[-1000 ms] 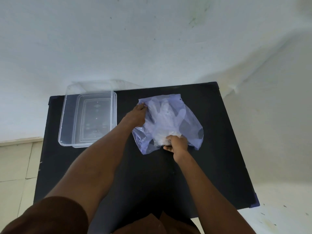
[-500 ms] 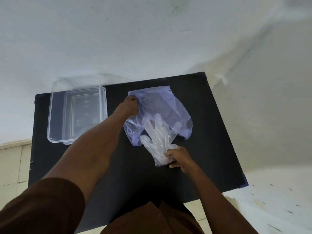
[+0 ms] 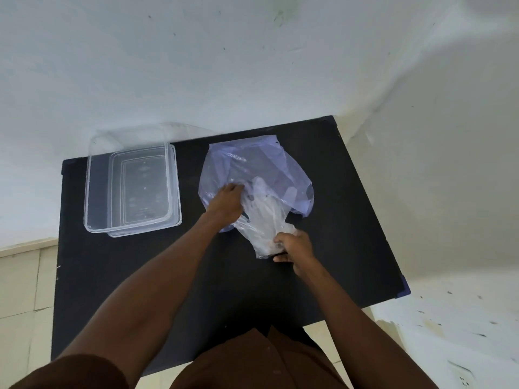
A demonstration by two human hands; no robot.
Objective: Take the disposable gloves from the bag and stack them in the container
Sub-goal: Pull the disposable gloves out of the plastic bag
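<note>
Right hand (image 3: 293, 248) is pinched tight on the cuff end of the disposable gloves (image 3: 262, 220), thumb and fingers clenched around a clear, crinkled bunch of film. Left hand (image 3: 226, 206) is pressed down on the bag (image 3: 252, 169), fingers curled at its mouth; whether it grips the film or only pins it, I can't tell from here.

The gloves sit halfway out: cuffs in the right hand toward the near edge of the tabletop (image 3: 351, 220), glove fingers tucked inside the purple-tinted bag toward the far edge. Long axis runs near to far, tilted a touch, cuffs nearest the person, fingertips pointing at the wall. The bag lies flat, right of centre, close to the far edge.

Over by the far left corner waits the container (image 3: 92, 197), clear plastic, open top, nothing visible inside it. Well apart from the bag.

How will this stuff handle? Featherweight, I'd say, and limp as anything, thin film that clings to itself and to the bag. Slippery too, so individual gloves could slide out of the bunch or drag the bag along. The cuff end looks like the right place to hold, gathering all layers together, with the other hand anchoring the bag. Nothing fragile, though a hard tug could stretch or tear the film. Stacking looks like the fiddly part; they'll want flattening.
</note>
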